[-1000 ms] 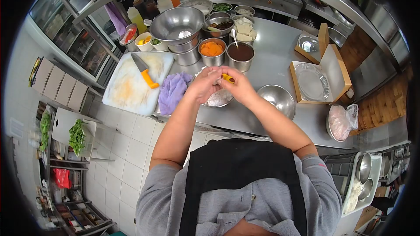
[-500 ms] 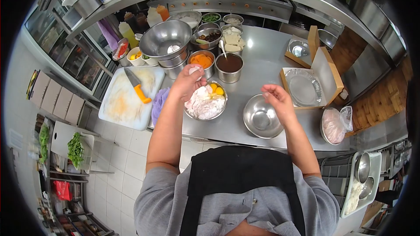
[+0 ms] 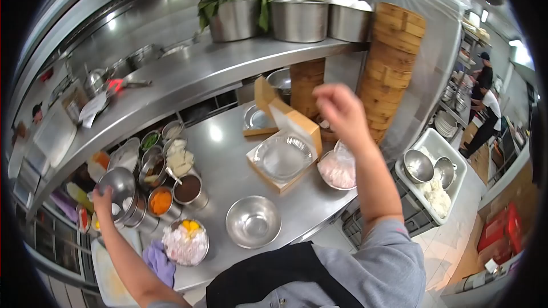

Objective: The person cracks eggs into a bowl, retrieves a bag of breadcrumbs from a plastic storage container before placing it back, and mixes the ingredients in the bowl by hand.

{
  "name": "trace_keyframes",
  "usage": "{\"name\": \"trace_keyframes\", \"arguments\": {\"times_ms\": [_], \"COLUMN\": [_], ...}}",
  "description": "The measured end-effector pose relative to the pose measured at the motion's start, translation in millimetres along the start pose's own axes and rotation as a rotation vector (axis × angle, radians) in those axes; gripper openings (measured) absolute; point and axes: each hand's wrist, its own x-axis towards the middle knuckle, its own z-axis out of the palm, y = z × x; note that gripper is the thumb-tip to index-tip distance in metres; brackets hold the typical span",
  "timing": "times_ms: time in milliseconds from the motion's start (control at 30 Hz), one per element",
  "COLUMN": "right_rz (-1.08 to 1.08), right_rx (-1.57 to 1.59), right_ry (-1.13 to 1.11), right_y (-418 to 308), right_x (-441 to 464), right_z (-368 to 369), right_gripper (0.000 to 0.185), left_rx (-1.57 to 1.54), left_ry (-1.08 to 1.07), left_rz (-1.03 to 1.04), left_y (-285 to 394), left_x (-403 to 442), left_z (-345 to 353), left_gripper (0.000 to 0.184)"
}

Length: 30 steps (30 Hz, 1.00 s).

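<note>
My left hand [image 3: 103, 201] is at the near rim of a large steel bowl [image 3: 121, 179] on the left; its fingers look apart, with nothing visible in them. White eggshell pieces [image 3: 116, 209] lie inside that bowl. Raised high over the right of the counter, my right hand [image 3: 344, 111] is smeared by motion, so its fingers are unclear. It appears in front of the bamboo steamers [image 3: 391, 74]. Close to my body, a bowl of pale pink-white mixture [image 3: 184, 246] has egg yolks [image 3: 191, 225] on top. A smaller steel bowl [image 3: 253, 222] stands to its right.
A steel shelf [image 3: 228, 60] crosses above the counter, bearing pots of leafy greens [image 3: 234, 17] and white eggs [image 3: 351, 3]. Below are boxed foil trays [image 3: 283, 157], a bowl of pale meat [image 3: 338, 170], and a pot of brown sauce [image 3: 188, 188]. Two people work far right.
The view has swung right. My left hand, which held an eggshell over the mixture, has moved left to the large bowl. My right hand has risen from above the smaller bowl.
</note>
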Motion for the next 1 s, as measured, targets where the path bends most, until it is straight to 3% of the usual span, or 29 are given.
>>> {"name": "trace_keyframes", "arguments": {"times_ms": [100, 167, 300, 367, 433, 500, 600, 633, 667, 700, 767, 800, 833, 1000], "right_rz": [-0.255, -0.305, -0.245, -0.144, 0.003, 0.059, 0.153, 0.159, -0.077, 0.101, 0.09, -0.139, -0.197, -0.25], "right_rx": [-0.284, -0.482, -0.877, -0.952, -1.06, -1.133, -1.33, -1.378, -1.777, -1.578, -1.61, -1.581, -1.533, -1.351], "right_ry": [0.277, 0.33, 0.289, 0.225, 0.099, -0.004, -0.291, -0.351, -0.683, -0.533, -0.633, -0.592, -0.564, -0.242], "right_y": [-5.3, 8.9, 56.7, 77.8, 90.9, 119.6, 132.0, 128.3, 181.1, 187.0, 163.7, 158.4, 168.7, 184.9], "right_x": [85.9, 146.5, 261.0, 303.8, 330.0, 356.1, 367.7, 366.9, 402.8, 407.2, 399.0, 385.9, 395.8, 440.6], "right_z": [-46.5, -69.2, -96.8, -105.0, -106.4, -107.0, -104.8, -103.5, -120.1, -113.8, -111.5, -128.2, -130.4, -138.7], "right_gripper": [0.011, 0.013, 0.02, 0.024, 0.028, 0.029, 0.026, 0.024, 0.018, 0.021, 0.021, 0.021, 0.022, 0.025], "left_rx": [-0.091, -0.224, -0.38, -0.427, -0.468, -0.201, -0.113, -0.073, -0.027, -0.009, 0.027, 0.077, 0.133, 0.059], "left_ry": [0.027, -0.009, -0.178, -0.18, -0.179, -0.146, -0.174, -0.197, -0.214, -0.206, -0.134, -0.104, -0.081, -0.069], "left_rz": [0.097, 0.139, 0.147, 0.109, 0.066, 0.285, 0.243, 0.238, 0.178, 0.13, 0.089, 0.13, 0.169, 0.128], "left_y": [64.4, 84.6, 143.3, 157.6, 174.0, 192.9, 190.4, 186.2, 183.8, 176.7, 157.1, 152.8, 148.7, 159.2], "left_x": [-38.3, -59.3, -120.2, -151.0, -179.4, -206.9, -233.1, -242.4, -248.7, -251.8, -260.1, -261.8, -259.7, -262.4], "left_z": [-13.4, -3.5, -2.7, 1.9, -0.8, -16.0, -31.5, -37.5, -45.5, -50.1, -60.5, -66.0, -72.2, -78.0], "left_gripper": [0.045, 0.038, 0.019, 0.018, 0.018, 0.017, 0.014, 0.013, 0.011, 0.011, 0.011, 0.011, 0.011, 0.013]}}
